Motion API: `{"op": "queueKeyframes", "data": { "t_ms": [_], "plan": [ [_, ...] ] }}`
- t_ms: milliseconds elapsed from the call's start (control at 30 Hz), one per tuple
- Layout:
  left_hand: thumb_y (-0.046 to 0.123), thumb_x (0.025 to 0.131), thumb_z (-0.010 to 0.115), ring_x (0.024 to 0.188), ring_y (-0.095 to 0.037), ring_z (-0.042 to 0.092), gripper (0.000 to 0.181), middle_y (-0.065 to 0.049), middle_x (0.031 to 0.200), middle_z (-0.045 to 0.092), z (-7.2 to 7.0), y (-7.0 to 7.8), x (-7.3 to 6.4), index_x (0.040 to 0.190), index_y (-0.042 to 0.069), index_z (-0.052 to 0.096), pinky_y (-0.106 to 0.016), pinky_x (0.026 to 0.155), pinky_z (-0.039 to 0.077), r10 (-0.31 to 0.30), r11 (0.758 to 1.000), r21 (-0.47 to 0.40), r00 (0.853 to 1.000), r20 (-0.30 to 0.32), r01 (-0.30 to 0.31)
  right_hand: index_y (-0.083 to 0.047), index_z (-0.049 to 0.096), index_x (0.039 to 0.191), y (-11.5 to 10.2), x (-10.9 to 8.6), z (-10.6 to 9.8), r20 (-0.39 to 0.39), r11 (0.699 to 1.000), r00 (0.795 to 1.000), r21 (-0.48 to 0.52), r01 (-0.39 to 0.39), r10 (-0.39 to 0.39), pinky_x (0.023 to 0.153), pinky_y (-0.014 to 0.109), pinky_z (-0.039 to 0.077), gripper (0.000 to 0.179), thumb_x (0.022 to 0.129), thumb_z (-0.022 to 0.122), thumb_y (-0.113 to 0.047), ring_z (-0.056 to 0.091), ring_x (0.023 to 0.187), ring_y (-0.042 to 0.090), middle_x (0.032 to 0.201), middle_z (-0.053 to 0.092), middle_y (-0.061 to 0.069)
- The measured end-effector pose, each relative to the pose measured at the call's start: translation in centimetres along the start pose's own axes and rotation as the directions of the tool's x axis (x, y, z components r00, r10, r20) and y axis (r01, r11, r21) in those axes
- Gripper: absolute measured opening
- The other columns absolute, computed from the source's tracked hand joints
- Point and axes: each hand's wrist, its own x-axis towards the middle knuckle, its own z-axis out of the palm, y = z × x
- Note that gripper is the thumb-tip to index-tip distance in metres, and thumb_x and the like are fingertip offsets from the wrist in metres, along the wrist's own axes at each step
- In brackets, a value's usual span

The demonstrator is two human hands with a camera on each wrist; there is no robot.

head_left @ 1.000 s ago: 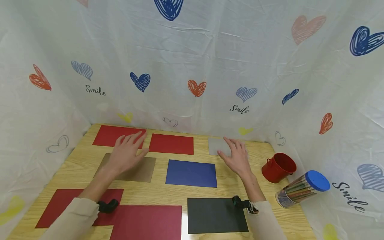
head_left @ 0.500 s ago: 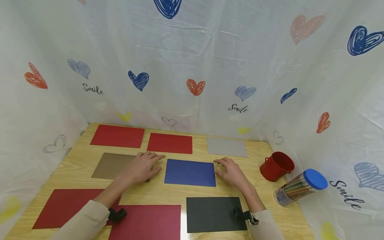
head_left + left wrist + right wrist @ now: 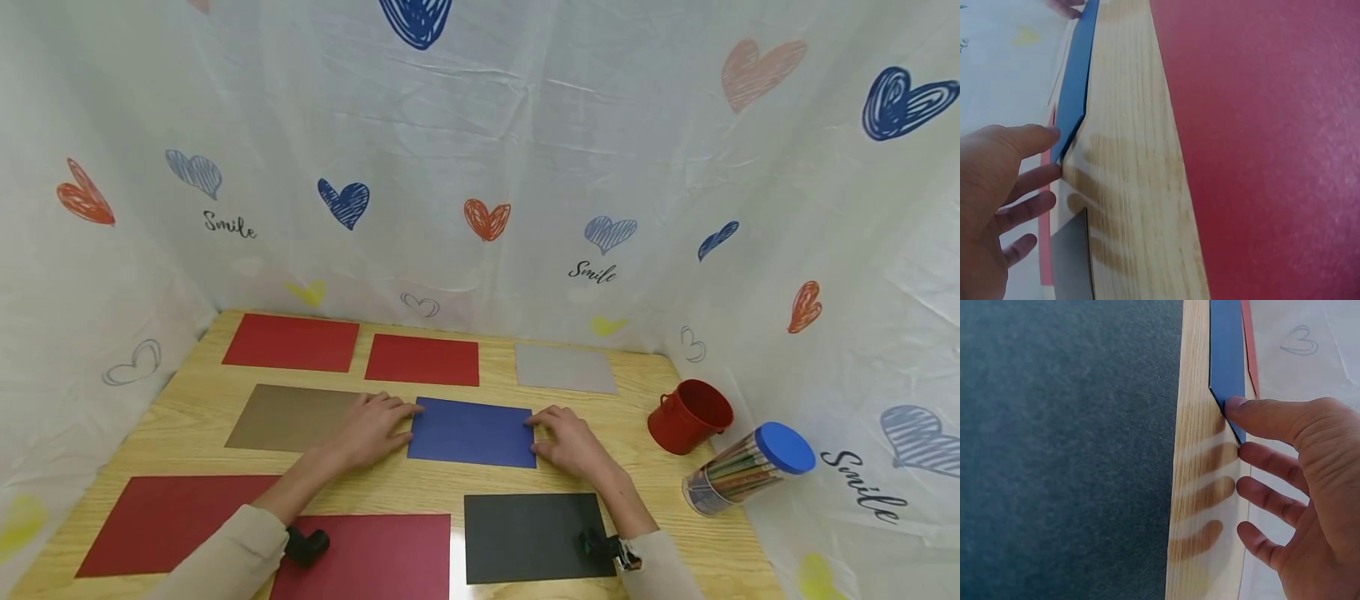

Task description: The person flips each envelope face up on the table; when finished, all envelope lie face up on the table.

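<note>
A flat blue rectangular sheet (image 3: 472, 432) lies in the middle of the wooden table between both hands. At its left short edge is my left hand (image 3: 372, 432), palm down, partly over the brown sheet (image 3: 281, 417). In the left wrist view the thumb (image 3: 1040, 137) and index finger are at the blue sheet's edge, the other fingers spread. My right hand (image 3: 573, 443) is at the opposite short edge. The right wrist view has its thumb (image 3: 1260, 415) touching that edge and its index fingertip by the far corner; the remaining fingers are spread and hold nothing.
Two red sheets (image 3: 291, 342) and a light grey sheet (image 3: 566, 368) lie along the back. Nearer are dark red sheets (image 3: 375, 554) and a black sheet (image 3: 525, 537). On the right stand a red bucket (image 3: 675, 425) and a blue-lidded pencil jar (image 3: 738, 479). A printed curtain (image 3: 420, 125) surrounds the table.
Both hands have come down and nearer from above the back sheets. The left moved right and the right moved slightly left, to the blue sheet's two short edges. The sheets have not moved.
</note>
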Motion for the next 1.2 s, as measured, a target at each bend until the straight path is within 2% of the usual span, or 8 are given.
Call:
{"op": "queueKeyframes", "data": {
  "t_ms": [567,700,833,933,1033,1200],
  "plan": [
    [0.023,0.090,0.077,0.121,-0.027,0.060,0.045,-0.003,0.128,0.068,0.5,-0.1,-0.1,0.133,0.018,0.066,-0.057,0.104,0.034,0.022,0.996,-0.082,0.999,-0.040,-0.025,-0.019,0.071,0.123,0.5,-0.6,0.1,-0.017,0.999,0.999,0.005,0.039,-0.039,0.099,0.055,0.043,0.036,0.089,0.079,-0.022,0.056,0.118,0.029,0.124,0.066,0.002],
    [0.019,0.087,0.080,0.117,-0.024,0.060,0.047,0.000,0.122,0.070,0.5,0.0,0.0,0.132,0.018,0.066,-0.056,0.102,0.035,0.007,0.995,-0.098,0.998,-0.057,-0.013,-0.019,0.071,0.123,0.7,-0.6,-0.1,-0.019,0.998,0.998,0.003,0.059,-0.059,0.099,0.054,0.045,0.034,0.090,0.076,-0.013,0.056,0.118,0.030,0.125,0.066,0.003],
    [0.017,0.085,0.081,0.115,-0.022,0.060,0.048,0.002,0.116,0.070,0.3,0.3,0.3,0.132,0.019,0.067,-0.053,0.099,0.037,-0.031,0.991,-0.134,0.997,-0.075,0.021,-0.017,0.070,0.123,0.8,-0.6,-0.2,-0.022,0.996,0.996,0.022,0.083,-0.082,0.101,0.056,0.043,0.034,0.091,0.073,-0.007,0.057,0.120,0.031,0.126,0.066,0.004],
    [0.016,0.084,0.083,0.112,-0.022,0.062,0.047,0.001,0.113,0.070,0.1,0.6,0.5,0.129,0.018,0.069,-0.052,0.097,0.038,-0.048,0.989,-0.147,0.994,-0.103,0.033,-0.015,0.070,0.123,0.9,-0.5,-0.2,-0.020,0.994,0.995,0.042,0.101,-0.100,0.106,0.056,0.040,0.035,0.090,0.073,-0.004,0.058,0.121,0.031,0.126,0.067,0.005],
    [0.015,0.082,0.084,0.107,-0.021,0.064,0.040,0.000,0.110,0.072,0.0,0.7,0.6,0.120,0.018,0.073,-0.052,0.094,0.037,-0.050,0.989,-0.147,0.990,-0.135,0.030,-0.013,0.070,0.123,1.0,-0.5,-0.1,-0.014,0.993,0.994,0.047,0.109,-0.108,0.107,0.054,0.041,0.035,0.090,0.073,-0.003,0.058,0.121,0.030,0.127,0.067,0.005],
    [0.018,0.081,0.085,0.107,-0.022,0.064,0.030,0.000,0.111,0.074,-0.1,0.6,0.8,0.111,0.019,0.077,-0.053,0.093,0.036,-0.033,0.991,-0.134,0.990,-0.139,0.014,-0.013,0.071,0.124,1.2,-0.6,-0.2,0.009,0.995,0.995,0.009,0.097,-0.097,0.100,0.054,0.045,0.034,0.091,0.073,-0.007,0.058,0.120,0.030,0.129,0.067,0.005]
  ]
}}
